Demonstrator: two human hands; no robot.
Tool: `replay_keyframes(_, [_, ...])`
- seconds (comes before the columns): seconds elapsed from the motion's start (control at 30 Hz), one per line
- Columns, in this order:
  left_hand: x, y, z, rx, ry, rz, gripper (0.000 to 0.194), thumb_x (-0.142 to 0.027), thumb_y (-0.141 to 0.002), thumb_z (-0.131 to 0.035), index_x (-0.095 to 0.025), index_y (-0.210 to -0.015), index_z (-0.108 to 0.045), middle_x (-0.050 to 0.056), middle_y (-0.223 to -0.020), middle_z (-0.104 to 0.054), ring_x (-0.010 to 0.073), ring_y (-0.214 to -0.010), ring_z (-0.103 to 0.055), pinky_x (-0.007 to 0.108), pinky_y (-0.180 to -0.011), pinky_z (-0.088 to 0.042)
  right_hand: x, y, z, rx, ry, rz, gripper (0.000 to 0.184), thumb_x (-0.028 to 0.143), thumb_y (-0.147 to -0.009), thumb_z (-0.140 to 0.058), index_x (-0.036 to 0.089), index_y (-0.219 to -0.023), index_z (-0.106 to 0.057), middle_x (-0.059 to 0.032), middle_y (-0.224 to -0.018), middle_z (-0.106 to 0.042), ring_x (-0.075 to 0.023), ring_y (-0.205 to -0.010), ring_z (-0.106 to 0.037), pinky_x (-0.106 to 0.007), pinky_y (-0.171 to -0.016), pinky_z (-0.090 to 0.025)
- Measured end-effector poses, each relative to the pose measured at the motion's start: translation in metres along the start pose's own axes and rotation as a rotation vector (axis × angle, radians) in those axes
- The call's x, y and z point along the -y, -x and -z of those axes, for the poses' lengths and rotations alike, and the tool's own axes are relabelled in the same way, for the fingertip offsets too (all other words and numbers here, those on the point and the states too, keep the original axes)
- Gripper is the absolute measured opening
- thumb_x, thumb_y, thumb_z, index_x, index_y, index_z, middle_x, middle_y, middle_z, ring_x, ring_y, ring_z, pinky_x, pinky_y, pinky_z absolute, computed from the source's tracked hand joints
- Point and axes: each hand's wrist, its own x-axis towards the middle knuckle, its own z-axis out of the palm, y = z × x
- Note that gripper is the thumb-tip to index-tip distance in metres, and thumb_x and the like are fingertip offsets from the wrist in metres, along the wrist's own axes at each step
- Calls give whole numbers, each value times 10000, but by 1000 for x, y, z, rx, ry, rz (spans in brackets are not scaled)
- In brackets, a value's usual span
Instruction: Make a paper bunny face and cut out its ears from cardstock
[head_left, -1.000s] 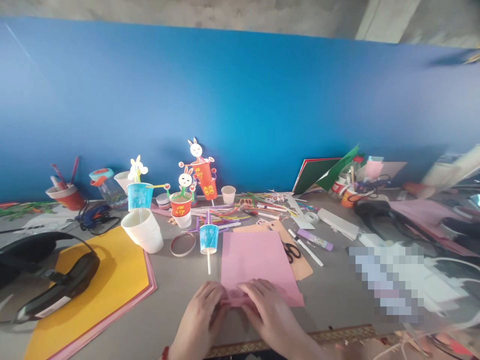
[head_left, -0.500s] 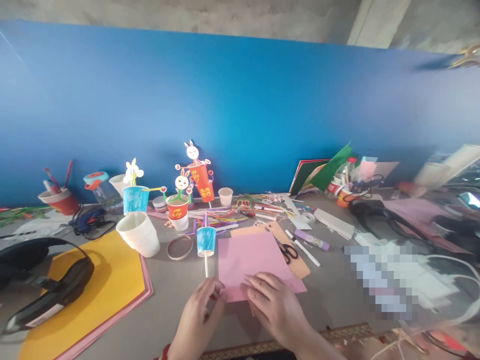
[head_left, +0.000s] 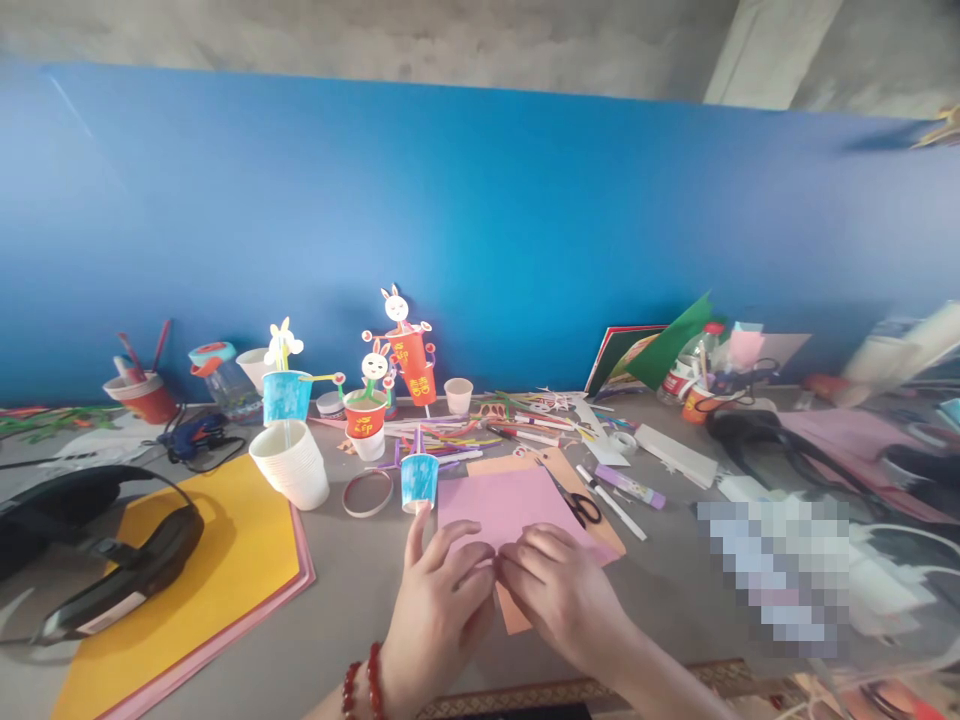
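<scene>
A pink sheet of paper (head_left: 501,502) lies on the grey table just ahead of me. My left hand (head_left: 439,605) and my right hand (head_left: 559,590) meet at its near edge, fingers bent and pinching the paper, which is folded up and over towards the far side. An orange underside or second sheet (head_left: 514,612) shows beneath my right hand. A small blue paper cup on a stick (head_left: 418,480) stands just beyond my left fingertips. Black scissors (head_left: 583,508) lie right of the sheet.
A stack of white cups (head_left: 291,462), a tape ring (head_left: 367,492), yellow card (head_left: 217,560) and a black glue gun (head_left: 127,570) lie to the left. Rabbit cup crafts (head_left: 390,365), straws, pens and a glue stick (head_left: 630,486) crowd the back. Cables lie at right.
Both hands moved forward across the pink sheet, carrying its near edge away from me, so the visible sheet is shorter. The camera tilted slightly.
</scene>
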Motion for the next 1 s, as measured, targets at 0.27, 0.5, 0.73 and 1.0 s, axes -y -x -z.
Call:
replay_keyframes(0.27, [8, -5, 12, 23, 33, -28, 176, -80, -875, -573, -230, -823, -648, -15, -979, -750, 236, -1129, -616, 614, -1183, -155, -5, -4, 17, 60, -20, 40, 213, 137, -985, -462, 185, -962, -669, -61, -818, -710, -198, -780, -564, -370, -830, -438])
replay_keyframes(0.5, [38, -1, 44, -16, -104, 1, 204, -60, -864, -561, -220, -935, -667, 52, -1104, -742, 255, -1128, -612, 574, -1146, -268, -19, 0, 29, -13, 7, -33, 218, 84, -964, -461, 170, -1000, -658, -57, -867, -735, -201, -798, -571, -354, -785, -417])
replay_keyframes(0.73, [9, -20, 22, -3, -9, -80, 164, -170, -967, -581, -266, -1039, -691, -35, -1029, -787, 242, -1217, -612, 561, -1221, -26, -4, -21, 24, 11, 6, 22, 136, 113, -898, -531, 155, -870, -657, -68, -795, -685, -207, -760, -539, -360, -752, -420])
replay_keyframes(1.0, [10, -12, 22, 22, -1, -96, 201, -101, -966, -541, -239, -933, -683, -50, -926, -794, 227, -1133, -669, 540, -1216, -31, -10, -4, 29, 14, -17, 32, 154, 111, -893, -531, 171, -904, -672, -59, -809, -729, -198, -781, -573, -374, -791, -459])
